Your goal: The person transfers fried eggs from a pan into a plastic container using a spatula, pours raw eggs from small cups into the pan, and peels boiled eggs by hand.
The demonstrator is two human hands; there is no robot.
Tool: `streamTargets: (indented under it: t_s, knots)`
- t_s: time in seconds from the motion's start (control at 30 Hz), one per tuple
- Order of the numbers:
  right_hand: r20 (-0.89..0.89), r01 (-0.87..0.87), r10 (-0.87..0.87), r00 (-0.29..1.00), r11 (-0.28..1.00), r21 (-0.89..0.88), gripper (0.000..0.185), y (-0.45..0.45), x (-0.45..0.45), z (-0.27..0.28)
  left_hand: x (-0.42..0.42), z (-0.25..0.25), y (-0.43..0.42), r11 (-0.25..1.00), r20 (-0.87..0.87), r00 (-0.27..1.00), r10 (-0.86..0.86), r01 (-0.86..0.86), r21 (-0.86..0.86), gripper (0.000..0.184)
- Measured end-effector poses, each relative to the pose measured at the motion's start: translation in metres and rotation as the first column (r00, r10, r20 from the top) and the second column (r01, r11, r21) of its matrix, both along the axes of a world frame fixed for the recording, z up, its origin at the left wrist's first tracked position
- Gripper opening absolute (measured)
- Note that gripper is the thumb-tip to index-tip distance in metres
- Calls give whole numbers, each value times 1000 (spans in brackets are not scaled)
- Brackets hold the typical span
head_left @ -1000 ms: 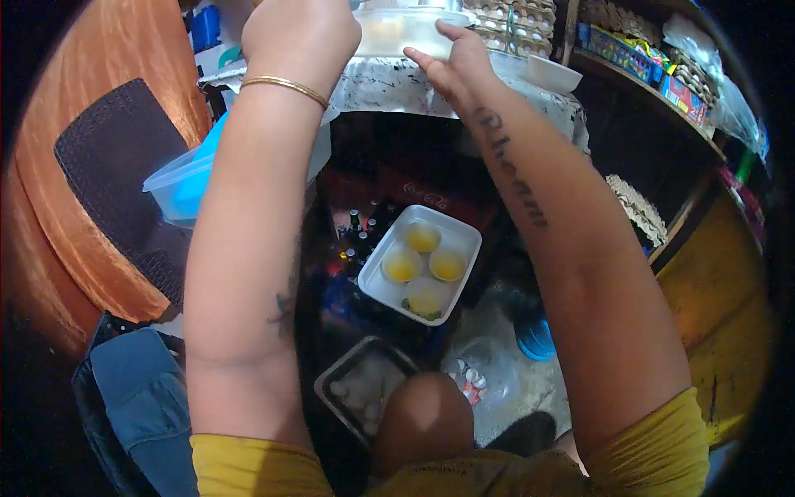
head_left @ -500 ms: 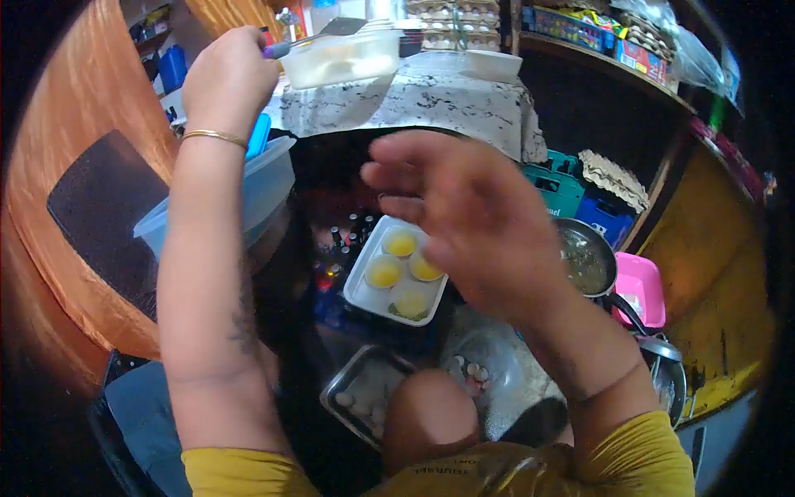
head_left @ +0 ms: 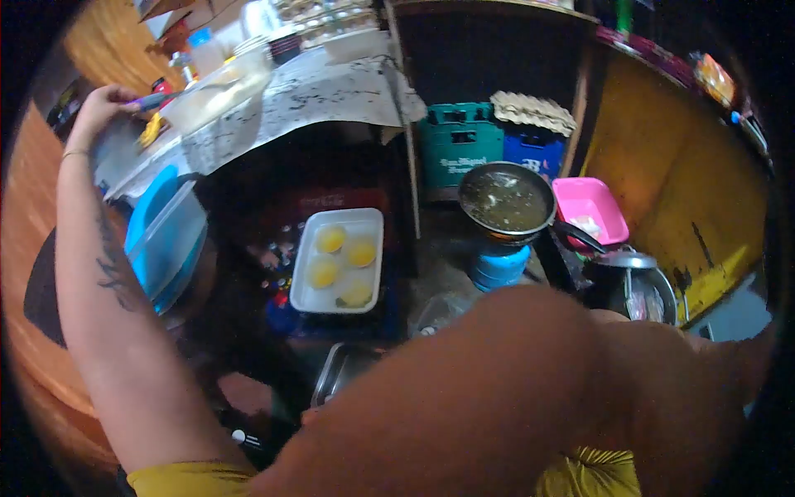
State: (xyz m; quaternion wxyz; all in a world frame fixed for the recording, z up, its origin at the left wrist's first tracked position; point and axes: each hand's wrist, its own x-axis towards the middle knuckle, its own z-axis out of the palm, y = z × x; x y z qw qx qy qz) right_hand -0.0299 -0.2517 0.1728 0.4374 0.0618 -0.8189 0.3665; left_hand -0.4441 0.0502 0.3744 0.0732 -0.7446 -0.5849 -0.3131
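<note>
Orange cloth [head_left: 37, 199] edges the dim room at nine o'clock. Next along, toward ten o'clock, is the left hand [head_left: 108, 108], its fingers clamped on the end of a purple-handled utensil [head_left: 153, 101]. From that hand the utensil lies toward three o'clock, its long axis running slightly uphill from the grip, so its far end reaches over a whitish plastic container [head_left: 207, 116]; blur hides whether the two touch. At five o'clock from the same hand, below, a blue basin [head_left: 153, 211] leans with a clear tub.

The container rests near the left end of the counter [head_left: 290, 99], whose marbled covering stretches toward twelve o'clock. Left of the view's middle, a white tray [head_left: 352, 222] bears four cups [head_left: 331, 239] of yellow contents; it sits at four o'clock from the left hand, well apart, long axis nearly twelve to six.

Further right come a green crate [head_left: 464, 149] and, at two o'clock, a dark pan [head_left: 505, 199] above a blue canister [head_left: 501, 267], its handle aimed at four. Near three o'clock stands a pink basin [head_left: 609, 217]. The right hand is out of sight, so I cannot tell its state; the left is the one at the utensil.
</note>
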Motion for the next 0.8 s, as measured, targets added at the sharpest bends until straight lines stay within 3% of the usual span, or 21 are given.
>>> streamTargets:
  t_s: [0.07, 0.17, 0.23, 0.27, 0.37, 0.5, 0.53, 0.6, 0.67, 0.7, 0.73, 0.77, 0.8]
  knots:
    - [52, 15, -15, 999, 1000, -4, 30, -5, 0, 0, -29, 13, 34, 989, 145, 979, -141, 147, -28, 18]
    - [117, 29, -27, 993, 999, -21, 30, -8, -1, -1, -32, 20, 41, 993, 180, 979, -100, 110, -43, 18]
    - [159, 37, -31, 987, 999, -33, 30, -7, -3, -2, -39, 22, 48, 969, 364, 898, -246, 219, 113, 24]
    - [181, 40, -32, 983, 998, -38, 30, -7, -5, -2, -43, 22, 51, 969, 366, 898, -245, 220, 109, 24]
    - [257, 45, -29, 966, 997, -59, 31, -5, -8, -7, -25, 13, 40, 945, 517, 815, -261, 106, 310, 44]
    - [380, 121, -75, 922, 988, -97, 31, -1, -8, -19, -14, -1, 30, 923, 613, 736, -287, 43, 382, 52]
    - [421, 179, -119, 899, 978, -107, 31, 1, -7, -25, -16, -2, 34, 925, 617, 736, -280, 34, 379, 52]
    - [493, 310, -216, 843, 944, -117, 32, 9, -3, -39, -15, -4, 46, 858, 681, 552, -482, 138, 495, 47]
    - [551, 420, -293, 781, 900, -116, 32, 16, 0, -51, -10, -9, 37, 878, 672, 604, -428, 102, 468, 39]
    - [565, 446, -313, 764, 888, -111, 32, 20, -1, -51, 2, -13, 30, 847, 660, 571, -488, 125, 517, 36]
    - [570, 454, -322, 756, 885, -101, 32, 21, -3, -47, 2, -15, 29, 812, 642, 538, -545, 149, 564, 33]
    - [572, 447, -323, 754, 890, -87, 32, 22, -6, -39, -16, -6, 48, 863, 653, 605, -456, 123, 489, 31]
    - [571, 436, -322, 755, 897, -71, 33, 23, -10, -30, -13, -8, 52, 851, 651, 588, -479, 129, 510, 30]
